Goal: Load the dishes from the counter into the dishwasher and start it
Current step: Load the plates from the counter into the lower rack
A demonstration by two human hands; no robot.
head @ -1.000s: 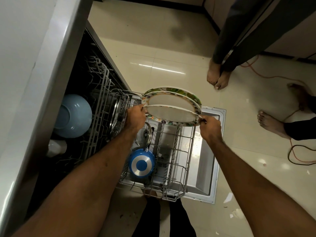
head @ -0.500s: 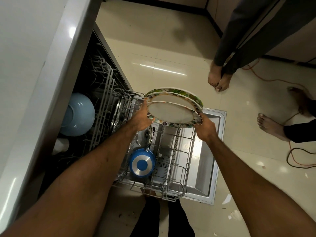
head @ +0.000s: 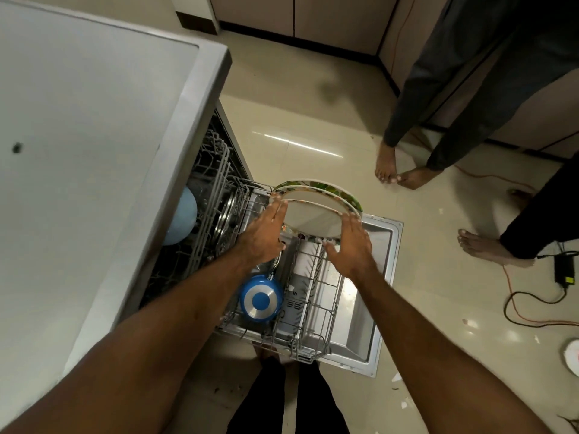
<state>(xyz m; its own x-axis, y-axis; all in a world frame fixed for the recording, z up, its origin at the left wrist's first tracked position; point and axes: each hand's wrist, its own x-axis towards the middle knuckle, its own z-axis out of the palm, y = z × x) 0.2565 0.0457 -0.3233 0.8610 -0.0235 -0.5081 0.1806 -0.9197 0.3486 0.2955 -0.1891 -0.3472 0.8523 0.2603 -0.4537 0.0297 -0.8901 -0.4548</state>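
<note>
The two plates (head: 313,214) stand on edge at the far end of the lower rack (head: 316,311), leaning together. If they are not seated between the tines, they could tip or slide toward the blue pan (head: 261,299) once left unsupported. The left hand (head: 266,234) and right hand (head: 351,242) flank them, forearms reaching forward, fingers straight and released at the rims; whether they actually touch, I cannot tell.
</note>
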